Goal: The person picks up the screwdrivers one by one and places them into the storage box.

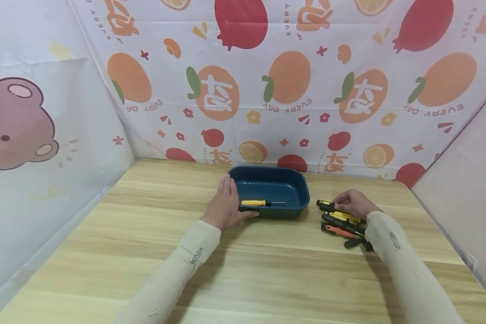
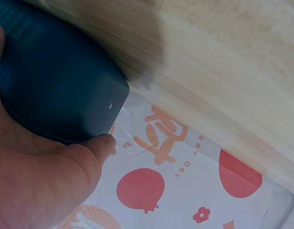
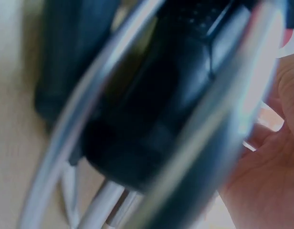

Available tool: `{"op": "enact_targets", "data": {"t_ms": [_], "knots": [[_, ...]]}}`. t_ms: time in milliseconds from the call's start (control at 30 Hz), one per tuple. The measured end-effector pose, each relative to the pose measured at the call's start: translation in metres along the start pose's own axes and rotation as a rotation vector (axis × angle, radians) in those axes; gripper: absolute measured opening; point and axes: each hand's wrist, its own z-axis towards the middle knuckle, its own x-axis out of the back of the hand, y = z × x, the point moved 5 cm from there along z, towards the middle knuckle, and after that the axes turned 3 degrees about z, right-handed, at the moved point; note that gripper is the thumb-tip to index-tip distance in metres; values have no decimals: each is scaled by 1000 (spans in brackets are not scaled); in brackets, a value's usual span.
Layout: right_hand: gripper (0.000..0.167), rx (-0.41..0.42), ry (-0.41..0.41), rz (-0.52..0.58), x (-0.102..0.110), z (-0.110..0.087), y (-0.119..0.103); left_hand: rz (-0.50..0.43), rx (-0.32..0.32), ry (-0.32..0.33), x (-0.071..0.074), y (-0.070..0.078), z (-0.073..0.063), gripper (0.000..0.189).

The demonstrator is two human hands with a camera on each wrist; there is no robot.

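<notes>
A dark blue rectangular bin (image 1: 273, 213) stands near the back of the table, with a yellow-and-black screwdriver (image 1: 256, 203) lying inside. My left hand (image 1: 223, 208) rests against its left front corner, fingers extended along the left side and thumb along the front wall. In the left wrist view the hand (image 2: 47, 176) lies along the bin's wall (image 2: 66, 81). To the right, my right hand (image 1: 355, 203) pinches a black-and-yellow handled screwdriver (image 1: 325, 204) at the back of a pile of tools. Blurred dark handles (image 3: 152, 109) and metal shafts fill the right wrist view beside the hand (image 3: 268, 176).
Beside and below the right hand lie several hand tools, among them an orange-and-black handled one (image 1: 338, 231) and a black handled one (image 1: 352, 243). The wood-patterned table (image 1: 263, 274) meets a fruit-printed cloth (image 1: 251, 130) behind the bin.
</notes>
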Motion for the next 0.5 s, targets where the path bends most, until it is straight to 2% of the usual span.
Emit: {"op": "enact_targets", "data": {"t_ms": [267, 400, 500], "knots": [[12, 30, 1, -16, 2, 6, 2, -4, 4, -1, 2, 0, 4, 125], [18, -5, 24, 14, 5, 8, 7, 3, -1, 6, 2, 1, 5, 125], [25, -21, 70, 43, 10, 8, 5, 11, -1, 9, 2, 1, 6, 125]]}}
